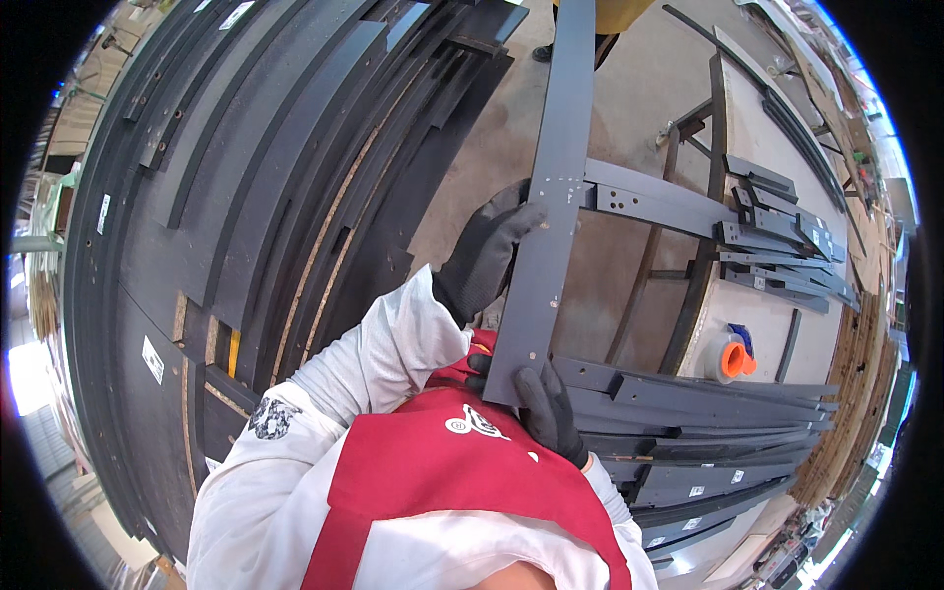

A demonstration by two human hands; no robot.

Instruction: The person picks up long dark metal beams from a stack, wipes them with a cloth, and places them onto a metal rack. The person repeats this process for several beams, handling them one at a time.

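A long dark grey board (549, 192) runs up and away from my red apron, its near end close to my chest. My left hand (479, 251), in a black glove, grips its left edge partway along, with fingertips on the top face. At the near end my right hand (546, 405), also gloved, holds the board's right corner; dark fingertips show at the opposite edge. Small holes and pale marks dot the upper face. The far end leaves the top of the picture. Just to the right, a shorter board with drilled holes (649, 203) reaches towards the worktable.
Large stacks of dark panels (243, 192) fill the left. On the right, a pale-topped worktable (712, 324) on a metal frame bears several dark strips (782, 221) and an orange-cored tape roll (731, 359). More boards (693, 420) lie at lower right. Another person (623, 15) stands beyond.
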